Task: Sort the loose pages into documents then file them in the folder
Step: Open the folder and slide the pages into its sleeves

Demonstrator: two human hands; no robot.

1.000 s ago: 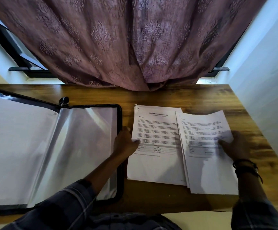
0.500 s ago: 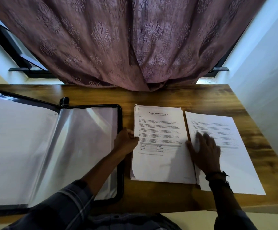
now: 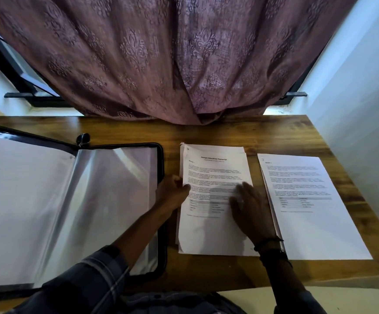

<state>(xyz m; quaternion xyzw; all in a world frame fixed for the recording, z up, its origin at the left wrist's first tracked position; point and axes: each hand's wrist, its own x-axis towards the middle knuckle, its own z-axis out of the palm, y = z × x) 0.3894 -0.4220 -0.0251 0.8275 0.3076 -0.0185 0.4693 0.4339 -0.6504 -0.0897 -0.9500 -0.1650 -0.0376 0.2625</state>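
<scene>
An open folder (image 3: 162,182) with a black rim is laid flat on the left part of the wooden tabletop (image 3: 229,132), and its clear plastic sleeves (image 3: 107,200) are fanned out across it, glossy with reflected light. Just right of the folder's rim a middle stack of pages (image 3: 213,168) is set down, with its sheets slightly staggered at the top and left edges; a bold centred heading and blocks of text are printed on the top sheet (the wording is too blurred to be read). The left hand (image 3: 171,193) is placed at the left edge of this stack, between the stack and the folder. Its thumb is laid over the top sheet and its fingers are curled against the stack's edge, so that the edge is held. The right hand (image 3: 249,209) is rested flat on the lower right part of the same top sheet, with the fingers straight and spread and nothing gripped. Dark bands (image 3: 270,243) are worn on the right wrist. A right stack of pages (image 3: 308,200) is placed just beside the middle one, tilted a little, with its near left edge close to the right wrist; printed paragraphs and a small table are seen on its top sheet, and it is touched by neither hand. A checked sleeve (image 3: 89,279) is seen on the left arm. Behind the tabletop a patterned mauve curtain (image 3: 161,60) is hung over a dark window frame (image 3: 21,75), with its lower folds gathered at the tabletop's far edge, and a pale wall (image 3: 365,109) is seen at the right.
</scene>
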